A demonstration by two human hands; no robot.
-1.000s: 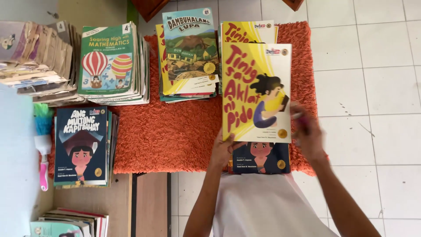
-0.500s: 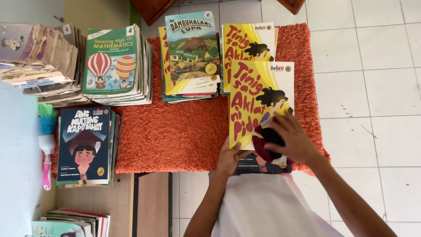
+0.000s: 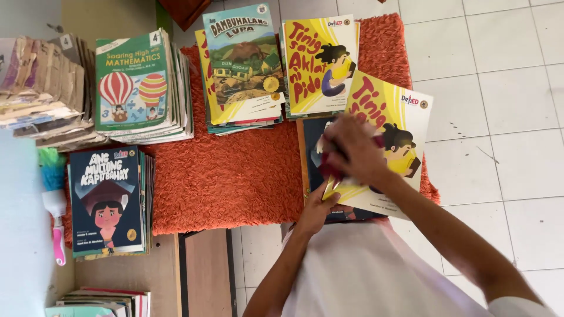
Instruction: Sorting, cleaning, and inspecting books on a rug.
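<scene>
Schoolroom: textbook stacks (image 3: 141, 88), tiled floor (image 3: 499, 88)

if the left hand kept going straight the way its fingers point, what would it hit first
Probably nothing new: the left hand already touches the lower edge of the tilted yellow picture book. Straight on lies that book, with the dark-covered book beneath it; depth is unclear.

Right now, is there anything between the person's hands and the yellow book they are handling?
Nothing visible. The left hand grips the yellow book at its lower corner, and the right hand lies flat on its cover with something dark red beneath the fingers. The book is tilted over a dark book on the orange rug.
</scene>
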